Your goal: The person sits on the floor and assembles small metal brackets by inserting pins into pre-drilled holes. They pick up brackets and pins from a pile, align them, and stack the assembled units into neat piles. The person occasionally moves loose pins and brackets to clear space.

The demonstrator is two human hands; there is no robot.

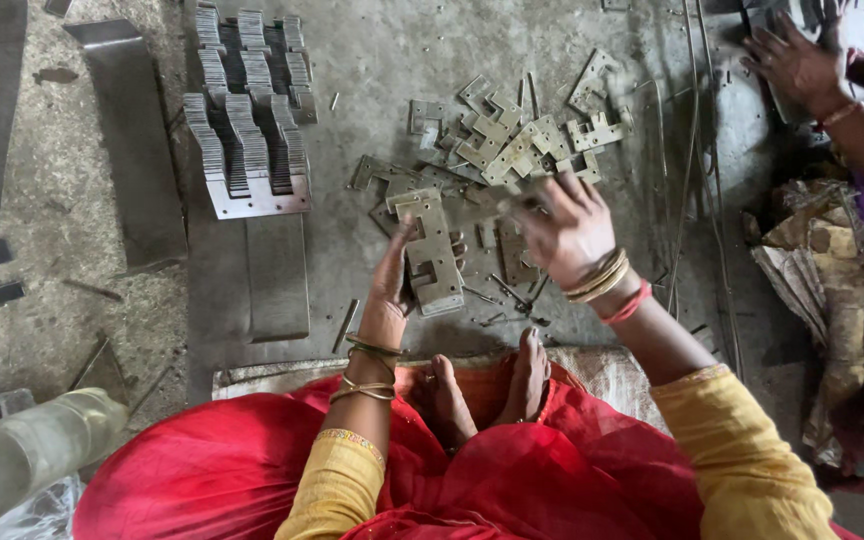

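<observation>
metal plates (430,252) in left hand (392,285), fingers gripping

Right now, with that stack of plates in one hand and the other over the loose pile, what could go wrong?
1. The left hand grips a stack of notched metal plates by its edge; they could slide apart and drop toward the bare feet just below.
2. The right hand moves, blurred, over the loose pile of plates; the stamped edges may cut bare fingers.
</observation>
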